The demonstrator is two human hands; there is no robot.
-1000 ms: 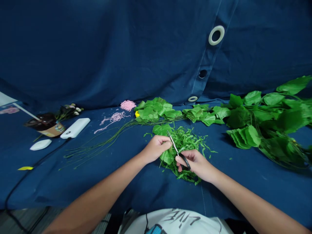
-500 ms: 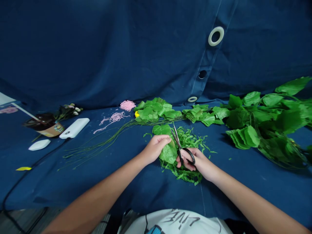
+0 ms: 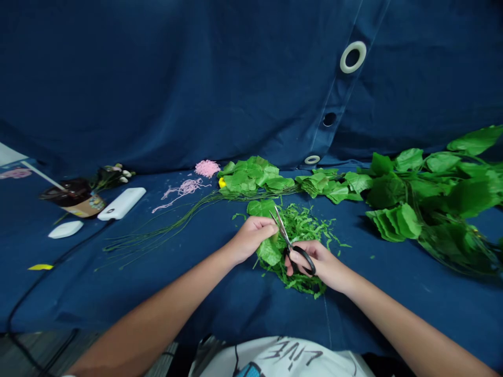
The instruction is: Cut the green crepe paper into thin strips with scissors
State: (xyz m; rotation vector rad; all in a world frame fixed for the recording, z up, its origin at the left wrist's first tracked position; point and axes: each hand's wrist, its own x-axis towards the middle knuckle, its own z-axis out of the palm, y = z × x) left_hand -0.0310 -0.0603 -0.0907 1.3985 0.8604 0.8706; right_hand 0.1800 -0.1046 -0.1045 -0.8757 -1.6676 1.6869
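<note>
My left hand (image 3: 256, 238) pinches a green leaf (image 3: 269, 252) between thumb and fingers; the leaf hangs below the fingertips. In my right hand (image 3: 312, 263) is a pair of scissors (image 3: 286, 234) with black handles and slim metal blades. The blades stand a little apart and point up and left, beside the left fingertips. Under both hands spreads a heap of shredded green leaf strips (image 3: 304, 220). Another whole leaf (image 3: 260, 207) lies just beyond the left hand.
Stacked leaves (image 3: 251, 175) and thin green stems (image 3: 188, 214) lie at the back. Leafy vines (image 3: 444, 193) fill the right side. Pink shreds (image 3: 207, 168), a cup (image 3: 78, 199), a white device (image 3: 122, 203) and a black cable (image 3: 51, 275) are to the left.
The scissors' blades have opened a little and shifted left along the leaf. Less of the leaf shows below the left hand, and the view has moved slightly.
</note>
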